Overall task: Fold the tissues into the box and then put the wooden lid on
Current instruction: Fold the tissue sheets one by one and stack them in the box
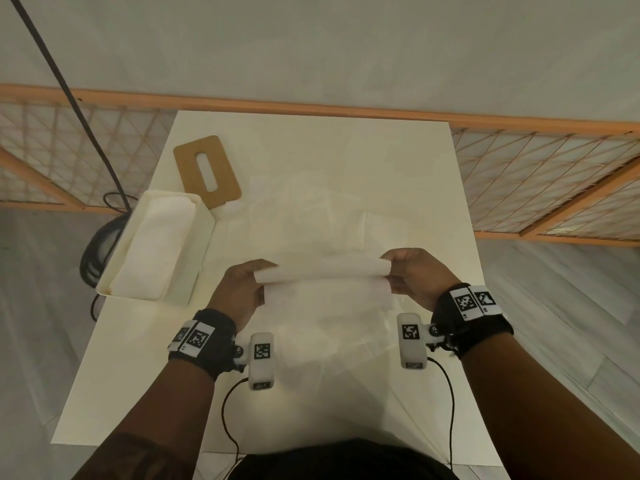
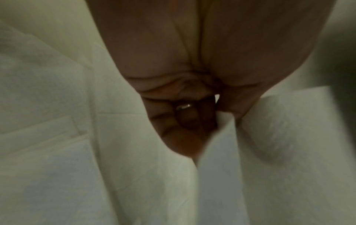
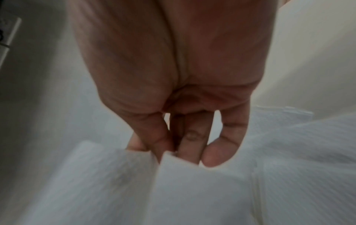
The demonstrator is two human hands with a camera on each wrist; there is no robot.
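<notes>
Left hand (image 1: 242,289), right hand (image 1: 414,271), pinching grips on tissue (image 1: 322,271) ends

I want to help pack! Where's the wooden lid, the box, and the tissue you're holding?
wooden lid (image 1: 221,161): head view, on the wood right of its slot.
box (image 1: 199,251): head view, on its right outer wall.
tissue (image 1: 322,270): head view, on the middle of the lifted fold.

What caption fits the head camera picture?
Both hands, left hand and right hand, pinch a tissue mid-fold beside the open box.

White table (image 1: 433,393); black cable (image 1: 69,95); wooden lattice screen (image 1: 540,188).
</notes>
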